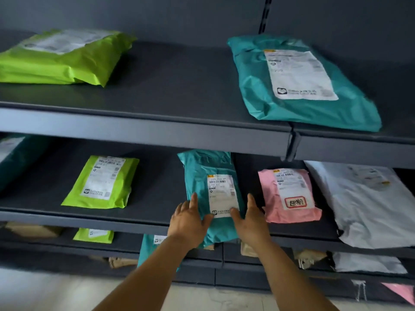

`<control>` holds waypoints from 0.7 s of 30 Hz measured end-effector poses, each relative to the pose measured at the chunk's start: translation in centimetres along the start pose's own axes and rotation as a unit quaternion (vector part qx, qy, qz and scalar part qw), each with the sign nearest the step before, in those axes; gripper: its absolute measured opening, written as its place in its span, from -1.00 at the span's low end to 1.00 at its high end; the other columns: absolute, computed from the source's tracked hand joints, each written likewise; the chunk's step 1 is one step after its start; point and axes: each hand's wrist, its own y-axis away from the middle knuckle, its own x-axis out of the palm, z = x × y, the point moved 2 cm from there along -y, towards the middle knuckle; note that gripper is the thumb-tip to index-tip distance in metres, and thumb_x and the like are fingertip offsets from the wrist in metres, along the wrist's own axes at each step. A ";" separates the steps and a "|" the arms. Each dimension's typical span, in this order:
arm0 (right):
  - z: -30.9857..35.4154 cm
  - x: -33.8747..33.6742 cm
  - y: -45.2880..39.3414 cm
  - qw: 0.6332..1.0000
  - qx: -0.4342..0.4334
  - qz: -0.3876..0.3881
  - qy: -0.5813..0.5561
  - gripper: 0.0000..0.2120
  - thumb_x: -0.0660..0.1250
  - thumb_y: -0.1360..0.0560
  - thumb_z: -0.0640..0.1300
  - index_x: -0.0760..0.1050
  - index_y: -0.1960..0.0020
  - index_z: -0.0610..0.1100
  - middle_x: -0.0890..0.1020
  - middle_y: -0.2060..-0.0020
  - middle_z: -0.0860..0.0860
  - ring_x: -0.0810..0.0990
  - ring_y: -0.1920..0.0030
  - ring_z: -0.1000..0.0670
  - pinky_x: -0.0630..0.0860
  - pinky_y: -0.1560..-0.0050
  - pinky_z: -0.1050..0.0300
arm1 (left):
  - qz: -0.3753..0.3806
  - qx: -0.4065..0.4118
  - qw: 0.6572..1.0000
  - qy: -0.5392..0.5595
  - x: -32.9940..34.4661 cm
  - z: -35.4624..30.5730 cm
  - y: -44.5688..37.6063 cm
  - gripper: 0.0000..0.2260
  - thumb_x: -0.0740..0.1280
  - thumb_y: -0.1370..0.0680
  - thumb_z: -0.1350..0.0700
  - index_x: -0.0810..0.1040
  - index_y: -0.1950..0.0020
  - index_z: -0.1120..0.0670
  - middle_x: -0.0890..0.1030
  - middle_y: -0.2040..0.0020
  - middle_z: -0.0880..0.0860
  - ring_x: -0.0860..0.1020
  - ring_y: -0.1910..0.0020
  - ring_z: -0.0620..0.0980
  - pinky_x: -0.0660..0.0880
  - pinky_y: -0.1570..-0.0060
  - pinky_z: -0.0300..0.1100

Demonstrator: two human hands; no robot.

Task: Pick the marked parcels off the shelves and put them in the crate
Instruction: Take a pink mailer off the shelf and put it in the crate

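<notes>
Mid shelf (146, 217), 2 hands gripping teal parcel (206, 176)

The teal parcel (208, 187) between the fingers of both hands carries a white label (222, 195) with a barcode and small print too blurred to read. Just right of the right hand's fingers (252, 205), the pink parcel (289, 196) has a label with a red-framed stamp (295, 203) of handwritten characters, not legible. Labels on the other parcels are unreadable too.
</notes>
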 end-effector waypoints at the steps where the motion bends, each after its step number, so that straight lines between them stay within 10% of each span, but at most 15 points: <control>1: -0.2 0.4 -0.4 1.000 -0.009 0.008 0.001 -0.30 0.21 -0.55 0.11 0.03 -0.55 -0.16 0.37 -0.41 -0.15 0.35 -0.40 -0.15 0.34 -0.37 -0.08 | -0.007 -0.005 1.000 0.004 0.3 -0.1 -0.1 -0.25 0.17 -0.57 -0.21 -0.13 -0.57 0.08 0.22 -0.50 0.09 0.14 -0.50 0.11 0.15 -0.46 0.01; 21: 2.3 2.8 -0.3 0.995 -0.040 0.062 -0.065 -0.43 0.15 -0.60 -0.06 0.01 -0.55 -0.01 0.44 -0.37 -0.04 0.51 -0.24 -0.10 0.47 -0.20 0.06 | -0.048 0.027 0.988 0.145 -0.7 0.0 -0.1 -0.35 0.34 -0.52 0.18 0.12 -0.54 0.05 0.40 -0.40 0.06 0.41 -0.33 0.05 0.37 -0.25 -0.17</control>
